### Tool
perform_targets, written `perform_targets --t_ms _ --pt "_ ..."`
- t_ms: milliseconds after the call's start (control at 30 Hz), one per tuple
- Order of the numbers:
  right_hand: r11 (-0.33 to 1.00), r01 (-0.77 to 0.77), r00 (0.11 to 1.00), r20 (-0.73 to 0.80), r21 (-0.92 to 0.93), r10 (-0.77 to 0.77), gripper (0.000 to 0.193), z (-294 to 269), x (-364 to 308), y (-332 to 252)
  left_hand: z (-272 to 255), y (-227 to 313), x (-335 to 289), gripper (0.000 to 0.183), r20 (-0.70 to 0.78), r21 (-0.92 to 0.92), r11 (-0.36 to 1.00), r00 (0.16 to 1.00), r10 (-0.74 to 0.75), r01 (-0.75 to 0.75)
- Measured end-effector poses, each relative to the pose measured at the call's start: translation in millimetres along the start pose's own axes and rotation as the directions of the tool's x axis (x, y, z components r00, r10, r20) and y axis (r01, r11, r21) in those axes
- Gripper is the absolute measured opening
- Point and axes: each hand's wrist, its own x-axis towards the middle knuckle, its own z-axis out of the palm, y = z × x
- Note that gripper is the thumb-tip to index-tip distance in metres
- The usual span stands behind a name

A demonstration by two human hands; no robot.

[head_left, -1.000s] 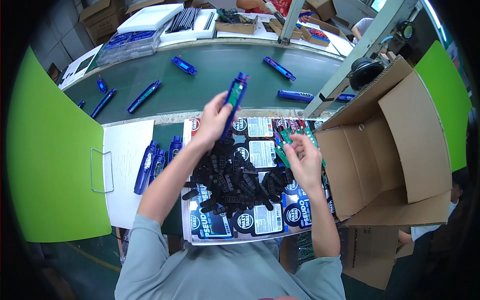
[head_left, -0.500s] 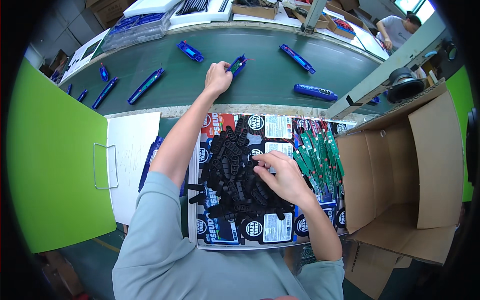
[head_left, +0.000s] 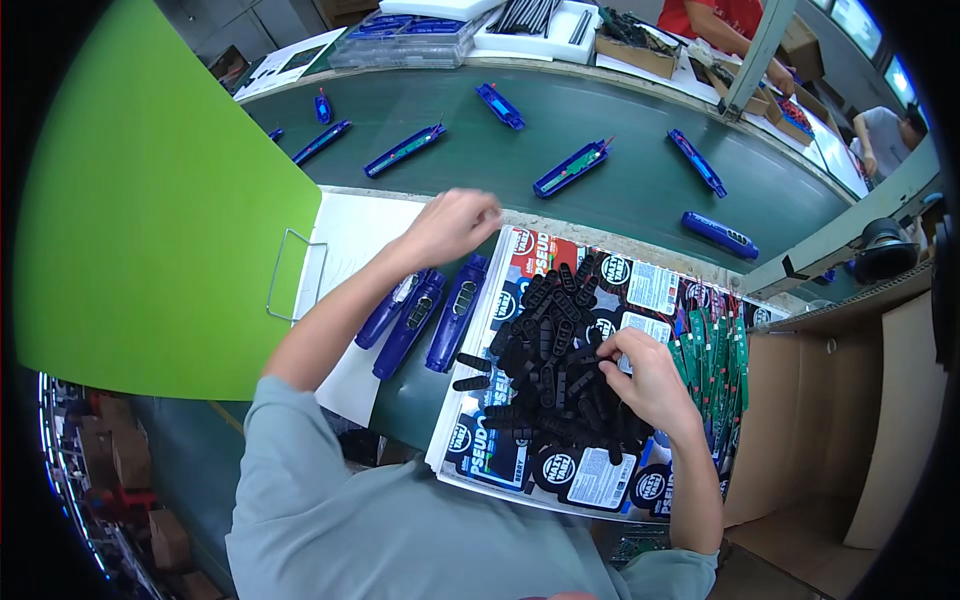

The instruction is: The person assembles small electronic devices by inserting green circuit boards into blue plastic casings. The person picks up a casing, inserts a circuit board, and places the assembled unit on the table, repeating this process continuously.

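Note:
My left hand (head_left: 455,228), smeared by motion, hovers near the belt's close edge above three blue plastic housings. One blue housing (head_left: 458,312) lies beside the printed board, and another blue housing (head_left: 410,325) sits to its left with a dark button strip set in it. My right hand (head_left: 650,385) is over the right side of a heap of black button strips (head_left: 550,340), thumb and fingertips closed on a black button strip (head_left: 588,353). Right of that hand lies a bundle of green circuit boards (head_left: 712,360) with red wires.
Blue half-housings, such as one with a circuit board (head_left: 572,168), lie on the green conveyor belt (head_left: 450,185). An open cardboard box (head_left: 790,430) stands at the right, a green panel (head_left: 150,220) at the left. Across the belt are a red-shirted person (head_left: 715,25) and another person (head_left: 885,140).
My left hand has let go of the blue housing on the belt and come back toward me. My right hand stays at the black heap. The view has swung left.

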Motion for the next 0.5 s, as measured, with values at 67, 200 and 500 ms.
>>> perform_targets --t_ms 67,200,500 --pt "0.997 0.059 0.998 -0.022 -0.041 -0.060 0.028 2 -5 -6 1 4 -45 0.029 -0.031 0.094 0.993 0.997 -0.065 0.068" --pt "0.970 0.085 0.995 -0.036 -0.227 -0.095 0.041 3 -18 -6 21 13 -91 0.039 -0.098 0.218 0.969 0.990 -0.097 0.117" --pt "0.999 0.014 0.861 -0.507 -0.047 -0.036 0.019 -14 -48 -11 23 30 -87 0.014 -0.223 -0.284 0.957 0.966 -0.128 0.061"
